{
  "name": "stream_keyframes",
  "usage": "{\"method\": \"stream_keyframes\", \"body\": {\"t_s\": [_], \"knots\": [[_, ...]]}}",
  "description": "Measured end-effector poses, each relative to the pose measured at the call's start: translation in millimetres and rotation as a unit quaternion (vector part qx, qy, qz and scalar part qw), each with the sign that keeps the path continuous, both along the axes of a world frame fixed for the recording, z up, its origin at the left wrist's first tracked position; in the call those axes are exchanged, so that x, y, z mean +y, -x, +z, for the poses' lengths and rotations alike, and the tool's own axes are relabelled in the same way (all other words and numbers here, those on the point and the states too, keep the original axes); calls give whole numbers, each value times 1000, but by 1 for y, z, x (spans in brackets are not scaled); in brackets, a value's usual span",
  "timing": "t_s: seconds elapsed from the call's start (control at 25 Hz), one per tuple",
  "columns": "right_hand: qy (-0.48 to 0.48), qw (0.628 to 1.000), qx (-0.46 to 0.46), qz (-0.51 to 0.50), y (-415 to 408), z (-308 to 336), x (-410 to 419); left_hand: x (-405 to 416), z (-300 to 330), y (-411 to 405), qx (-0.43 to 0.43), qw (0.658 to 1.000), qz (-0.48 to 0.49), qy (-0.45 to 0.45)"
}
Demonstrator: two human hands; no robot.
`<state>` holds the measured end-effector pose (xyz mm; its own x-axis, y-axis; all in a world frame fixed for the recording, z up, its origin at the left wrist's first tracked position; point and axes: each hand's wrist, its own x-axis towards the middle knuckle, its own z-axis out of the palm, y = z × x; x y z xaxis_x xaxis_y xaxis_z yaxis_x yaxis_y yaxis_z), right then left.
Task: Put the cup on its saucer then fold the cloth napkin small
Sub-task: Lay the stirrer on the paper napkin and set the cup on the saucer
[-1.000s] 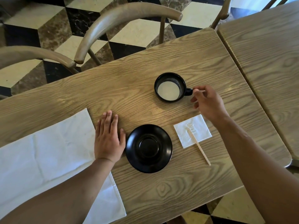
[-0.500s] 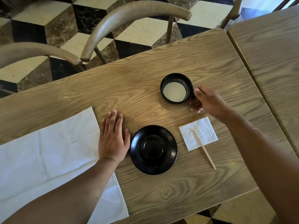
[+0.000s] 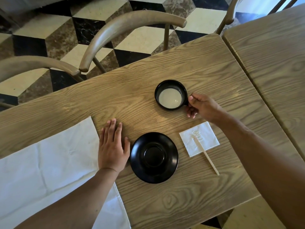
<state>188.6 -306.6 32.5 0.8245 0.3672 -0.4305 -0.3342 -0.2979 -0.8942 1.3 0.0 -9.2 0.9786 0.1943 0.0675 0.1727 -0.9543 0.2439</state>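
Observation:
A black cup with a pale milky drink stands on the wooden table, beyond the saucer. My right hand is closed around the cup's handle on its right side, hiding most of it. The empty black saucer lies nearer to me, a hand's width in front of the cup. Flat on the table just left of the saucer rests my left hand, fingers together, its heel at the edge of the white cloth napkin. That napkin is spread out open at the table's left.
A small white paper napkin with a wooden stir stick across it lies right of the saucer. Two curved wooden chair backs stand at the far side. A second table adjoins on the right.
My right hand has moved in from just beside the handle and closed on it. The cup still stands in the same spot. My left hand has stayed flat.

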Motion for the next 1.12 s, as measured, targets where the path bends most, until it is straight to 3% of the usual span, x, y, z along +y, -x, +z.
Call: {"method": "stream_keyframes", "body": {"t_s": [0.52, 1.12], "knots": [[-22, 997, -46, 52, 16, 21, 16, 3, -2, 1, -5, 1000, -3, 0], [8, 985, -18, 174, 101, 44, 13, 0, 6, 1, 10, 1000, 10, 5]]}}
